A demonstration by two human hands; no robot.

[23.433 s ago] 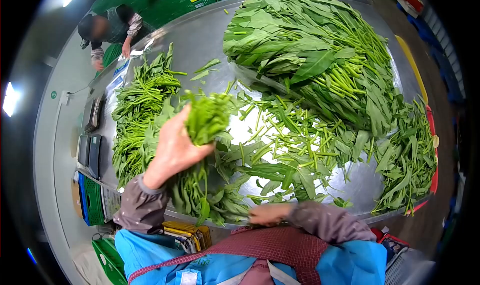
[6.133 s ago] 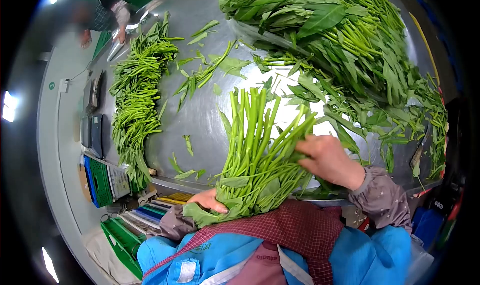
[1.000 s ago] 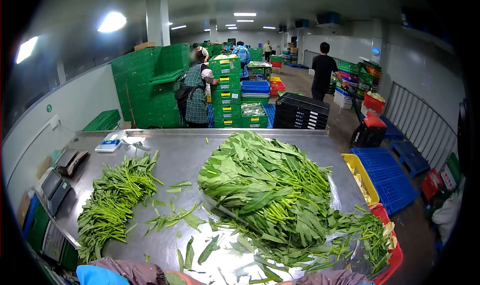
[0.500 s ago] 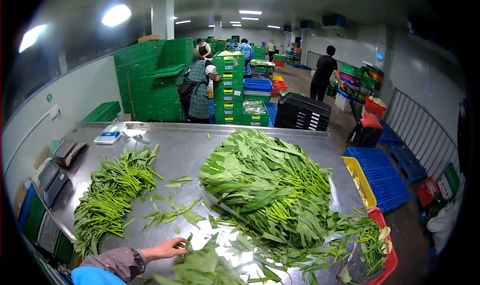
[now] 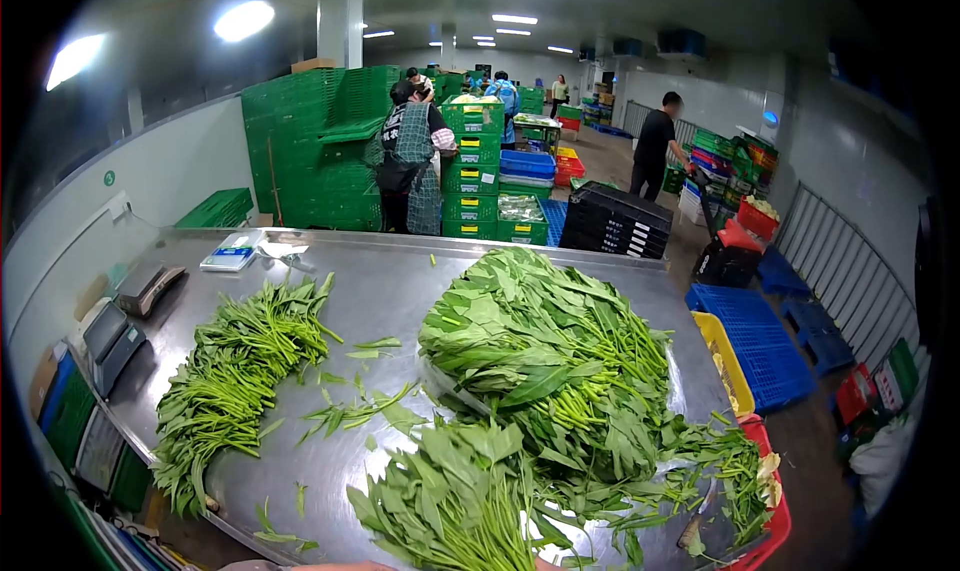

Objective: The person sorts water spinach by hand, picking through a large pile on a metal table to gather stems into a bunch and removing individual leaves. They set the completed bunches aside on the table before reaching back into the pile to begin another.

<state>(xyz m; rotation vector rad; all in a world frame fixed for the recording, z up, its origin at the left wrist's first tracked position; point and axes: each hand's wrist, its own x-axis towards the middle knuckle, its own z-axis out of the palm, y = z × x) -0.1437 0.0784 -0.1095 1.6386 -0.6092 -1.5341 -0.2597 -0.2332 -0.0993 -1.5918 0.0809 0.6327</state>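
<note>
A bunch of water spinach (image 5: 445,491) lies at the near edge of the steel table, stems toward me. Only a sliver of my left hand (image 5: 345,567) shows at the bottom edge, left of the stems, its fingers hidden. A small patch of skin, apparently my right hand (image 5: 547,565), shows against the stems' right side; its grip is out of sight. Behind the bunch sits a large heap of water spinach (image 5: 550,371), partly on clear plastic. A curved row of water spinach bunches (image 5: 240,381) lies along the left.
Loose leaves and stems (image 5: 360,411) are scattered over the steel table (image 5: 330,491). Scales (image 5: 110,341) stand at its left edge, a white device (image 5: 232,253) at the back. Yellow (image 5: 722,361) and red crates (image 5: 770,491) adjoin the right edge. Co-workers (image 5: 408,161) stand beyond, near stacked green crates.
My left hand has drawn back to the bottom edge. The near bunch, blurred and lower before, now lies higher and sharp. The view has shifted slightly; a co-worker behind the table has turned.
</note>
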